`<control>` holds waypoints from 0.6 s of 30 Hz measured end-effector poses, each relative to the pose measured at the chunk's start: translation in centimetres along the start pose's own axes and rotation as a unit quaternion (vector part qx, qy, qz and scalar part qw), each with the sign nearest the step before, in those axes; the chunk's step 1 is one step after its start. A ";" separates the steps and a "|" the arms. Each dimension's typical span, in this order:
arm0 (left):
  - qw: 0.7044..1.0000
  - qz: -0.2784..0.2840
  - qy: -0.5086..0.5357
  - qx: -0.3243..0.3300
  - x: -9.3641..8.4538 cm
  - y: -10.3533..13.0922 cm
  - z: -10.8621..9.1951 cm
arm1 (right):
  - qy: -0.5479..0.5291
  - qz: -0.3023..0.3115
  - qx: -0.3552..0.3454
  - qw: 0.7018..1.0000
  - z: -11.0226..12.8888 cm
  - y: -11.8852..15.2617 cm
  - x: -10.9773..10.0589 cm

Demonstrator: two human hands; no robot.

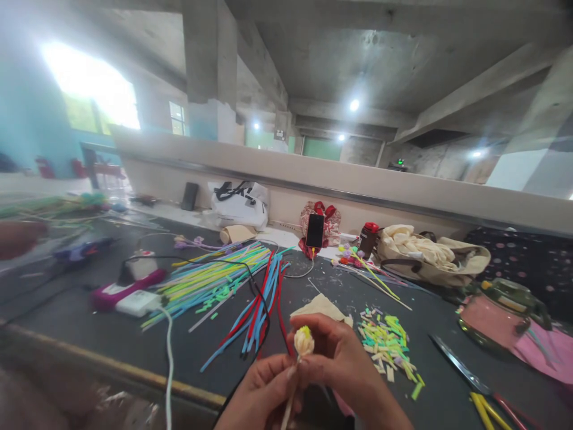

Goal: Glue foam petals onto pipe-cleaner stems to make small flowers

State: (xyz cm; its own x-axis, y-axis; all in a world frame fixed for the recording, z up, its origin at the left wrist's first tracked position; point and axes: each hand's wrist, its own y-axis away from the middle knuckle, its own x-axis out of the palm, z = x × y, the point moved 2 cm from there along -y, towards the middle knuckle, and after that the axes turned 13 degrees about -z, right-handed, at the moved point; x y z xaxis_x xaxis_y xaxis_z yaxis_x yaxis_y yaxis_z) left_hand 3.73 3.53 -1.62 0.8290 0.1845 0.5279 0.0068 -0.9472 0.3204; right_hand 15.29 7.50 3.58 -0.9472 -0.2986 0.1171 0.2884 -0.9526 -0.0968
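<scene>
Low at the front, a small cream craft flower with a yellow middle points upward on a pale stem. My left hand pinches the stem just below the flower head. Curled around the head from the right, my right hand has its thumb at the base of the flower and its fingers behind it. Behind my hands lies a beige piece of cloth or paper. To the right is a pile of short cut strips in yellow, green and cream.
Long coloured fuzzy stems and red-and-blue ones spread left of centre. A power strip with cables sits farther left. Scissors and a lidded jar are right. A phone stands behind. A blurred person's hand shows left.
</scene>
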 end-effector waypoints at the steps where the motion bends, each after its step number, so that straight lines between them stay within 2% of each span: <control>1: 1.000 -0.001 -0.009 0.003 0.0 0.0 -0.1 | -0.011 0.002 -0.001 1.000 -0.2 0.0 0.0; 12: 1.000 0.017 -0.004 -0.004 0.0 0.0 0.6 | -0.005 0.013 -0.026 1.000 -0.9 0.1 -0.2; 14: 1.000 0.017 0.012 0.001 0.1 -0.1 0.3 | 0.013 -0.004 -0.040 0.999 -0.8 0.1 -0.3; 18: 0.999 -0.009 0.050 -0.004 0.3 -0.2 -1.0 | 0.044 -0.087 -0.087 0.991 -0.3 0.2 -1.1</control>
State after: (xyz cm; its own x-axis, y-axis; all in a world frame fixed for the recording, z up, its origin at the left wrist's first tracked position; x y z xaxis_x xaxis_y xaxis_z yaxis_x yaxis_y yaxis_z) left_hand 3.39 4.01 -0.78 0.7694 0.2266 0.5972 0.0160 -0.9415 0.3365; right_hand 16.31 7.68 3.10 -0.9911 -0.1182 0.0615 0.0991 -0.9625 -0.2526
